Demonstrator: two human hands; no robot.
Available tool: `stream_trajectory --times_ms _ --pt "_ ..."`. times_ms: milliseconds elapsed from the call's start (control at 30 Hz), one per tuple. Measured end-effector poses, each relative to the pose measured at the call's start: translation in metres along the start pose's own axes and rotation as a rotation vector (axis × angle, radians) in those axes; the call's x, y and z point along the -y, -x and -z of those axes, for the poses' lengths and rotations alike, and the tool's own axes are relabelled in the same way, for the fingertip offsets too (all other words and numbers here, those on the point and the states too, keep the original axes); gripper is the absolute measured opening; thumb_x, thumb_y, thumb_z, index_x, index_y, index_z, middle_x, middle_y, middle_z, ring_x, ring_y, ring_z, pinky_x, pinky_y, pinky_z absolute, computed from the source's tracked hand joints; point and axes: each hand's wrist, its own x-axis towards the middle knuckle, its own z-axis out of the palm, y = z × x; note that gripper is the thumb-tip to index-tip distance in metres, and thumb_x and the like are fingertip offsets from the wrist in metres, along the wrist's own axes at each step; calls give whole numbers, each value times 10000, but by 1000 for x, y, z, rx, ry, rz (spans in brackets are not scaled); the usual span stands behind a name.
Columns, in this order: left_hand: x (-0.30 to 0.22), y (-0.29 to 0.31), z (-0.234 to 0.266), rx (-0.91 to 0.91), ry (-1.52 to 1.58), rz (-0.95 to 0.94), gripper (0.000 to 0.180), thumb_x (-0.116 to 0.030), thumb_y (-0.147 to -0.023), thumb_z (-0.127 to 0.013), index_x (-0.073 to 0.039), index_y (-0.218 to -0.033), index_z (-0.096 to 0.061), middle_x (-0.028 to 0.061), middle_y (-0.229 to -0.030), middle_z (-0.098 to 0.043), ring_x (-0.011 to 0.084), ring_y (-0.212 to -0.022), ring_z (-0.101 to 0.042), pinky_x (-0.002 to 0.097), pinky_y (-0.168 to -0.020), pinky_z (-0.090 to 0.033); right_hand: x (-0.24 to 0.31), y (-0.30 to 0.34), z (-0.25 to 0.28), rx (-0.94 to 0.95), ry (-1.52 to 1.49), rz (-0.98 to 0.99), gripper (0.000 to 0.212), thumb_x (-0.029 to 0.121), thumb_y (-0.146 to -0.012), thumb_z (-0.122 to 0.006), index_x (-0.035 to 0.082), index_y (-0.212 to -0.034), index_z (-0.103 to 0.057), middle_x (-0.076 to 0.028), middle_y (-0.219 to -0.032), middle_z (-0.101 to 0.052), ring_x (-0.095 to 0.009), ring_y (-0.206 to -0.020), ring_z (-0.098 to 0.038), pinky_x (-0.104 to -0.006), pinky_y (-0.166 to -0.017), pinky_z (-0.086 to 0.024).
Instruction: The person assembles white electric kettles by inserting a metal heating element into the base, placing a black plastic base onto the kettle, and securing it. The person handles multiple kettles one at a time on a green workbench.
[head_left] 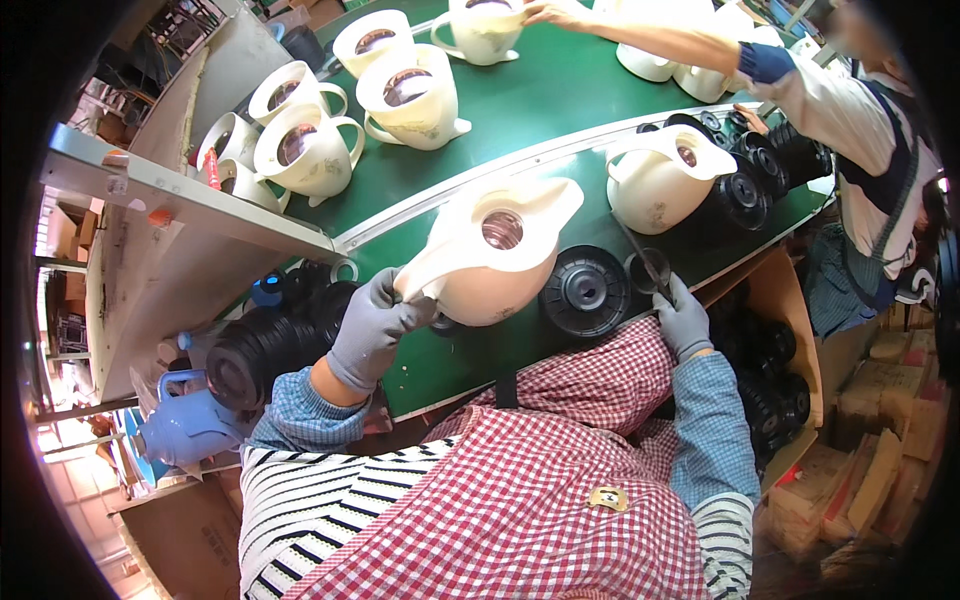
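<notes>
My left hand (372, 325), in a grey glove, is wrapped round the handle of a cream thermos jug (490, 262). The jug is tilted, with its open mouth and the shiny liner inside toward me. My right hand (685, 315), also gloved in grey, is closed on a thin dark bar-like tool (640, 250) that points up and away. Beside this hand is a dark ring (650, 268), partly behind the tool. Between my hands a round black ribbed base (586, 292) lies on the green bench. Past my right hand stands a second cream jug (668, 178).
Several cream jugs (410, 98) stand on the green conveyor (540, 110) beyond a metal rail. Black round parts are stacked at left (255, 355) and right. A blue jug (190, 420) is at lower left. Across the conveyor a co-worker's arm (660, 38) reaches to a jug. Cardboard boxes (880, 400) fill the right.
</notes>
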Motion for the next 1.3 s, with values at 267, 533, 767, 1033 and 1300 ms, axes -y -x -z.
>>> stream_trajectory --times_ms 267,533,767,1033,1300 --pt "-1 2 7 38 11 174 430 -115 -848 -753 44 -1225 -620 59 -1053 -685 106 -903 -634 262 -828 -522 28 8 47 -142 -2 116 576 366 -936 -630 73 -1426 -560 -181 -1320 -643 -311 -1159 -643 -393 -997 -497" --pt "-1 7 -4 76 -61 147 550 -251 -833 -813 27 -1265 -616 32 -1026 -665 108 -888 -634 265 -786 -545 179 59 56 178 -814 376 522 207 -957 -690 -39 -1386 -523 -155 -1249 -625 -179 -1099 -617 -318 -963 -504" --pt "0 28 10 63 -8 330 457 -305 -834 -821 -3 -1113 -622 39 -984 -657 108 -854 -651 250 -736 -561 190 67 34 305 -665 399 501 294 -977 -600 -56 -1333 -559 -230 -1238 -640 -283 -1118 -645 -366 -961 -518" --pt "16 27 17 124 -50 327 504 -198 -772 -678 53 -1205 -611 96 -1016 -677 163 -847 -660 297 -768 -556 182 82 39 143 -401 657 613 388 -887 -717 -26 -1314 -571 -241 -1257 -634 -365 -1144 -642 -421 -984 -515" --pt "14 14 19 218 -98 347 510 -123 -714 -644 61 -1190 -627 92 -1004 -682 158 -870 -658 293 -803 -543 184 77 58 180 -121 1121 989 430 -669 -907 97 -1478 -446 -235 -1514 -430 -396 -1386 -440 -494 -1128 -385"
